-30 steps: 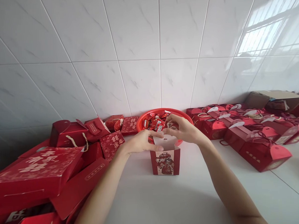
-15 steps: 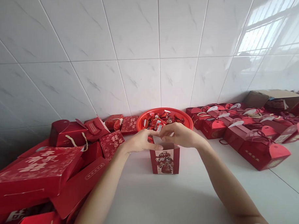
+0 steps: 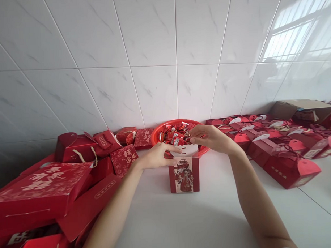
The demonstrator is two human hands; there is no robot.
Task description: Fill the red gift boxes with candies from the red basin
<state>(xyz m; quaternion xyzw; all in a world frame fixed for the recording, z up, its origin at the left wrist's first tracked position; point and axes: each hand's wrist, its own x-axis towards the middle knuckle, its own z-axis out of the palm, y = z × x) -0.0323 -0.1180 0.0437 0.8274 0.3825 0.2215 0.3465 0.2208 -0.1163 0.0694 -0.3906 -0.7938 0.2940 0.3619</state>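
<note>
A small dark-red gift box with a printed figure on its front stands upright on the white table. Its scalloped white inner flap sticks up at the back. My left hand grips the box's upper left edge, thumb in front and fingers behind. Over the right side of an orange-red plastic basket, my right hand is held with thumb and forefinger slightly apart and nothing visible between them. Red-wrapped sweets fill the basket just behind the box.
Flat and folded red boxes are piled on the left. Rows of assembled red gift boxes with cord handles stand on the right, with a brown cardboard box behind them. A tiled wall closes off the back.
My right hand has moved off the box top, up and to the right over the basket's edge. The white inner flap now shows. My left hand stays at the box.
</note>
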